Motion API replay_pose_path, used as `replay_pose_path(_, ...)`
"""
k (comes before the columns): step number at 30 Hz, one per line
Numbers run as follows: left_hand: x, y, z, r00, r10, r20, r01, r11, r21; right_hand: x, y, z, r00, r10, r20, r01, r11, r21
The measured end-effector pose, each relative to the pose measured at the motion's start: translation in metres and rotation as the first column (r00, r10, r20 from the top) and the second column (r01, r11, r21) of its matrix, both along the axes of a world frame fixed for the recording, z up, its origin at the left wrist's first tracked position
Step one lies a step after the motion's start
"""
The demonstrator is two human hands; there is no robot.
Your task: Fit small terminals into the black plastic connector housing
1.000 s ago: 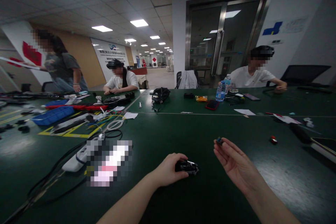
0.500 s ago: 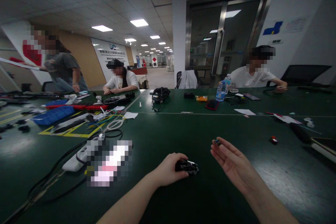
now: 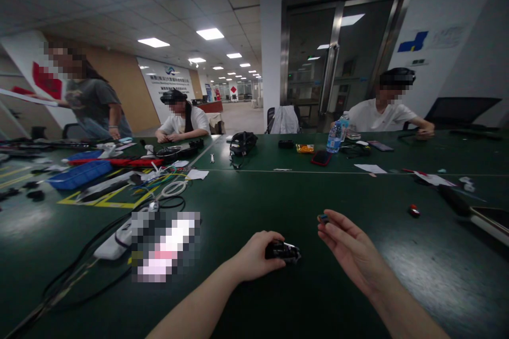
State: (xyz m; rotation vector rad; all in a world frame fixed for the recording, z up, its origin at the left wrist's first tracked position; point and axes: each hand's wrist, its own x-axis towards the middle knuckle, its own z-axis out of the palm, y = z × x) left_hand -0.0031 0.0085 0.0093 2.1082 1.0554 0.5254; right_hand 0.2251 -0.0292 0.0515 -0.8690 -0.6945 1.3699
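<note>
A glossy black object [image 3: 287, 252] with silvery edges rests on the green table [image 3: 238, 196]. My left hand [image 3: 258, 255] grips its left end between thumb and fingers. To the right, my right hand [image 3: 350, 246] is raised above the table, pinching a small dark piece [image 3: 324, 219] with a bluish top between thumb and fingertips. The two hands are apart, and the small piece does not touch the black object. What the small piece is cannot be made out.
Left are a white power strip [image 3: 119, 238], cables and a blue tray [image 3: 81, 174]. A small red object [image 3: 414, 211] lies right. Farther back are a black headset [image 3: 243, 143], bottles [image 3: 334, 136] and a red-edged phone [image 3: 321, 157]. Several people are across the table.
My right hand has turned slightly, and the small piece in its fingertips has shifted a little left and down. My left hand and the black object have stayed in place.
</note>
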Motion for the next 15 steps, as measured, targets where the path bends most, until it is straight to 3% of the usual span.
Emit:
replay_pose_path(6, 0.000, -0.001, 0.002, 1.000, 0.008, -0.011, -0.009, 1.000, -0.021, -0.001, 0.001, -0.006, 0.959, -0.023, 0.281, 0.017, 1.000, 0.023)
replay_pose_path(15, 0.000, 0.001, -0.001, 1.000, 0.003, -0.029, -0.002, 1.000, 0.006, -0.008, 0.002, -0.017, 0.770, 0.066, 0.635, -0.134, 0.989, 0.059)
